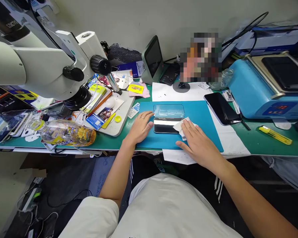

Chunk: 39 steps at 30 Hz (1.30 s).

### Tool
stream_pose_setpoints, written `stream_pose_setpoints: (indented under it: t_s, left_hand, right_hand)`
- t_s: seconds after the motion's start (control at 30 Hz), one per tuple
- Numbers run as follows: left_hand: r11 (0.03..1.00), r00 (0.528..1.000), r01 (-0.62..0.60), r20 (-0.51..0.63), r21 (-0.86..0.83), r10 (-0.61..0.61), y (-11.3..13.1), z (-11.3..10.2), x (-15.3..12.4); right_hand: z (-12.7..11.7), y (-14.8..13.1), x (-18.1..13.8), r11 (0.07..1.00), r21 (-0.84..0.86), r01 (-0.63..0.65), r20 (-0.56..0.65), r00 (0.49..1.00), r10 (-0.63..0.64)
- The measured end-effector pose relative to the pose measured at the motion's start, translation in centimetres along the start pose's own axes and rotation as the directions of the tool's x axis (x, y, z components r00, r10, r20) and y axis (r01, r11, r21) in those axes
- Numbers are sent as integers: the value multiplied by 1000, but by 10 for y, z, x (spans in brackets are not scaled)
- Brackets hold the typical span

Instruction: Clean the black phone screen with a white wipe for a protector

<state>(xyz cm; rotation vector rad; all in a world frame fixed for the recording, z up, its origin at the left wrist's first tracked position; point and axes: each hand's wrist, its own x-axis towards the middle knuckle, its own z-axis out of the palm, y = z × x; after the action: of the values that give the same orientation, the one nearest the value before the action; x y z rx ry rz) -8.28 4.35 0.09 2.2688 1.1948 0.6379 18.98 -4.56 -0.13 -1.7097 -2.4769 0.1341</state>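
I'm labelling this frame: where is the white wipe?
In the head view, the white wipe lies right of centre, under the right hand, partly over the shiny panel.

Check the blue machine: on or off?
On, it seems: the blue machine has red digits glowing on its front panel. They are too small to read.

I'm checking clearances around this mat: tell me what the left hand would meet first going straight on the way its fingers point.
Most likely the clear rectangular panel on the blue mat: the fingertips of the left hand appear right at the panel's left edge, though whether they touch is unclear.
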Motion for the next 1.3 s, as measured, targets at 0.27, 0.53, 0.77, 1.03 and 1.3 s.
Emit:
stream_pose_setpoints:
  t_s: [0.27,0.53,0.77,1.03,1.3]
  left_hand:
    - [1000,1000,-15,-12,1,15,-2,2,0]
    - [999,999,-29,-35,-16,28,-4,3,1]
    - [999,999,-36,-40,8,36,-2,2,1]
    - [1000,999,-18,-28,11,18,-3,2,1]
    - [1000,1000,-7,-24,-11,7,-2,2,1]
  right_hand:
    - [-1,-13,23,999,16,44,9,999,-44]
    - [4,-58,73,983,69,171,18,985,-172]
    - [4,-68,59,965,43,259,-6,966,-259]
    - [4,-42,12,965,123,232,-43,973,-229]
    - [-6,0,0,994,108,11,50,999,-16]
